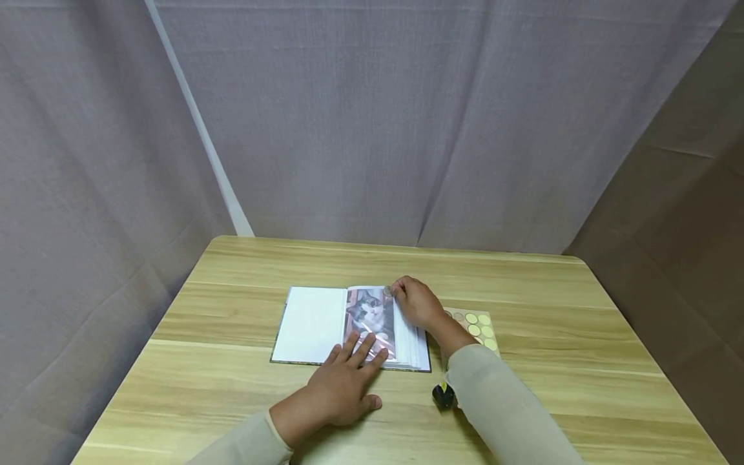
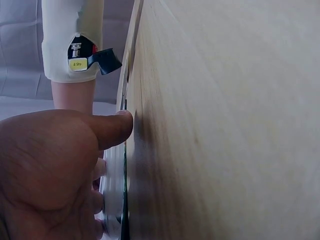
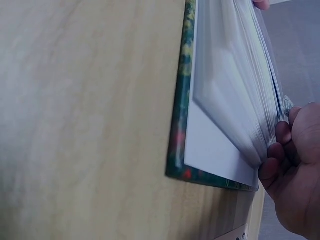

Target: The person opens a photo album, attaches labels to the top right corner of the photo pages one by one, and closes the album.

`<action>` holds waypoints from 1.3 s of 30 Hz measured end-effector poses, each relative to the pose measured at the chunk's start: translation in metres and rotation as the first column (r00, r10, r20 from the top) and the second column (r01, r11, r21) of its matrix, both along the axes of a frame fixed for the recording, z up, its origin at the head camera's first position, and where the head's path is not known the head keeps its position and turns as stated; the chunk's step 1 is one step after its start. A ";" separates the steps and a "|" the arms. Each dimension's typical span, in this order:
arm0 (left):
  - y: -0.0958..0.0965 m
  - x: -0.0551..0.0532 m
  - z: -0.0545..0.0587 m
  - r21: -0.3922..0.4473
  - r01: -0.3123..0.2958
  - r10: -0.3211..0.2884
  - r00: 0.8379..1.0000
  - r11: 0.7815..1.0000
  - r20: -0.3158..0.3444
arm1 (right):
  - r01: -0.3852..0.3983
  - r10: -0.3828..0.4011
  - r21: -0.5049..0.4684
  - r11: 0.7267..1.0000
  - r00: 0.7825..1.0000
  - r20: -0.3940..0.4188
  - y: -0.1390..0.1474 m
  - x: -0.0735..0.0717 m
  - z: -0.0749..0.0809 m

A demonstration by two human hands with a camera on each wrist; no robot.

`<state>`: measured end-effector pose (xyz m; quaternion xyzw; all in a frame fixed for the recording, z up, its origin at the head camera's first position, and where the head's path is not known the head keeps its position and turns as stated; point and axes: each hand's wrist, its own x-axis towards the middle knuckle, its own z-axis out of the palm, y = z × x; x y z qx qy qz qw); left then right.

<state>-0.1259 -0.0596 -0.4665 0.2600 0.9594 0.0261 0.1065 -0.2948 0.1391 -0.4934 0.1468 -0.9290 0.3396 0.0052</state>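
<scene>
A photo album (image 1: 308, 326) lies open on the table, with a cat photo (image 1: 370, 313) in a clear sleeve on its right-hand page. My left hand (image 1: 349, 386) rests with spread fingers on the lower part of that page, its thumb off the album's near edge. At the photo's top right corner, my right hand (image 1: 415, 302) pinches a small round sticker (image 1: 388, 291) at its fingertips. Its other fingers curl against the stacked page edges (image 3: 245, 85) in the right wrist view. The sticker (image 3: 287, 105) there looks pale and patterned.
Right of the album is a sheet of round stickers (image 1: 485, 321), partly hidden by my right forearm; several circles are yellow. A black wrist camera (image 1: 444, 395) sits under the right sleeve. Grey curtains (image 1: 349, 129) hang behind the wooden table (image 1: 232, 290).
</scene>
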 end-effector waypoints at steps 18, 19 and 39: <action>0.002 -0.001 -0.003 0.006 0.002 -0.002 1.000 1.000 -0.012 | 0.107 -0.107 0.070 0.992 0.994 -0.004 -0.007 -0.004 -0.001; 0.002 -0.002 -0.003 0.006 0.002 -0.002 1.000 1.000 -0.013 | 0.113 -0.113 0.072 0.991 0.994 -0.008 -0.007 -0.004 0.000; 0.002 -0.001 -0.002 0.008 0.012 -0.012 1.000 1.000 -0.021 | -0.103 0.125 0.126 0.987 0.975 -0.182 0.011 0.016 0.004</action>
